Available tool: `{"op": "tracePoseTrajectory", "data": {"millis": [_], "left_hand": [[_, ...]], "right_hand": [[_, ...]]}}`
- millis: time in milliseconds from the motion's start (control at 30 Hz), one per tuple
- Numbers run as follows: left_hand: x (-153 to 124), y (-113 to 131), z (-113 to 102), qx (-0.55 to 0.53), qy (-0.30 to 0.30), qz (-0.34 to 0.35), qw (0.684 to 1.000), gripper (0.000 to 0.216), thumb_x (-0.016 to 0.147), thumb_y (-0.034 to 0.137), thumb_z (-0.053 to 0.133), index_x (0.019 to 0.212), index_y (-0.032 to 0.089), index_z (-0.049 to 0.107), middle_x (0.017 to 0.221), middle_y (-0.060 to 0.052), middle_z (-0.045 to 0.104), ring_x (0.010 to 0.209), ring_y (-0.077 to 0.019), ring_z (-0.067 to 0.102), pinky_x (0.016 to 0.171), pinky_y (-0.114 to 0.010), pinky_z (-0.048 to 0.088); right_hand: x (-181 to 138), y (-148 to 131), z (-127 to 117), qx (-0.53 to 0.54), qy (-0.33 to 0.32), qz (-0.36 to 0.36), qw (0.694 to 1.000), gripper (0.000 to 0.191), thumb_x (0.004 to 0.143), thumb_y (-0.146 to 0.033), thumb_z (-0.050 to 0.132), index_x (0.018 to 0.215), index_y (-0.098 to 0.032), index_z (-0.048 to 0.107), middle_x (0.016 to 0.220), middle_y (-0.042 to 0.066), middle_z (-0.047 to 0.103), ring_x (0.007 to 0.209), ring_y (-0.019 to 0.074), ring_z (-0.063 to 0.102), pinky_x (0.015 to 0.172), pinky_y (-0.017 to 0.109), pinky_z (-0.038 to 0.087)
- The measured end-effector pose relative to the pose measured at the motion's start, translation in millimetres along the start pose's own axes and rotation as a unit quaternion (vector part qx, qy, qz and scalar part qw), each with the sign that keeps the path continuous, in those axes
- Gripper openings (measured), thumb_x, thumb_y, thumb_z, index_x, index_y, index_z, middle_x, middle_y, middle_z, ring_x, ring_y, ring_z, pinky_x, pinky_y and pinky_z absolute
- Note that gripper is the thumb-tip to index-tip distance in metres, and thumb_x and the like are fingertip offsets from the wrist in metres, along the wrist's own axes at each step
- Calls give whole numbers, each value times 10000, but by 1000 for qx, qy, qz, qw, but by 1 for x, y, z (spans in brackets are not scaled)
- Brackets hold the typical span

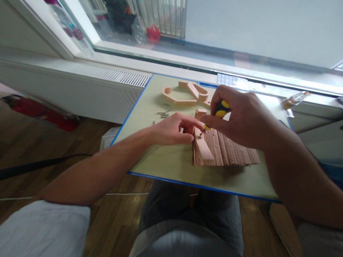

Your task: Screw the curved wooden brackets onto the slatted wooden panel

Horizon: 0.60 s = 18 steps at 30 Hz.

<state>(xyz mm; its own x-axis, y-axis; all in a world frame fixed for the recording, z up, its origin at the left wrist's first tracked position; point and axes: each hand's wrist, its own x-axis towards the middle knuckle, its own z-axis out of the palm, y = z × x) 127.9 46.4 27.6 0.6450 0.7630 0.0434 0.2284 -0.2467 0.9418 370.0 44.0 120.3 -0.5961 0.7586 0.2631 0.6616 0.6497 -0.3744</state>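
My right hand [238, 116] is closed around a short yellow-and-black screwdriver [222, 107], pointing down to the left. Its tip meets a screw [200, 135] standing in a light wooden piece [205, 150] with a curved far end. That piece lies along the left edge of a ribbed brown cardboard block [227, 148]. My left hand [180, 129] holds the wooden piece from the left, fingers bent, its index finger reaching over near the screwdriver's tip. Several loose screws [164, 114] lie beyond my left hand. Curved wooden hooks [178, 101] rest at the back.
The pale tabletop [160, 162] has a blue edge and stands over my knees. Behind it run a white radiator [80, 91] and a window sill. A clear item with an amber part [294, 100] sits on the right. A red fire extinguisher [50, 114] lies at left.
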Motion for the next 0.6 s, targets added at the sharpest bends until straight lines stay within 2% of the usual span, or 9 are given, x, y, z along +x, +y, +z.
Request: {"op": "tracePoseTrajectory", "data": {"millis": [100,233,400,600], "left_hand": [[2,-3,4,-20,18,12,1000,269,895,337,834,1061,131,884,723,7,675,626,-81,489,564,-218,366],[5,-15,10,-39,15,-2,999,251,919,322,825,1055,120,883,855,-58,792,656,-93,577,561,-214,409],[8,-21,10,-105,15,-47,993,283,867,337,894,1031,107,884,732,-27,743,559,-78,558,508,-203,406],[9,-18,7,-108,11,-69,992,251,829,335,927,946,115,898,670,-18,706,556,-74,546,502,-187,395]], "right_hand": [[0,-1,0,-4,-2,3,1000,170,960,-362,762,956,-264,622,751,17,654,629,179,472,618,380,375],[1,0,1,-5,8,7,1000,183,922,-382,790,964,-261,660,748,-5,648,635,170,473,626,356,354],[0,1,-1,8,-5,2,1000,170,906,-364,781,990,-249,689,758,-2,661,659,175,510,646,349,360],[-2,3,-7,50,-49,-11,998,268,817,-229,753,1077,-248,693,963,45,763,777,218,652,670,351,443]]}}
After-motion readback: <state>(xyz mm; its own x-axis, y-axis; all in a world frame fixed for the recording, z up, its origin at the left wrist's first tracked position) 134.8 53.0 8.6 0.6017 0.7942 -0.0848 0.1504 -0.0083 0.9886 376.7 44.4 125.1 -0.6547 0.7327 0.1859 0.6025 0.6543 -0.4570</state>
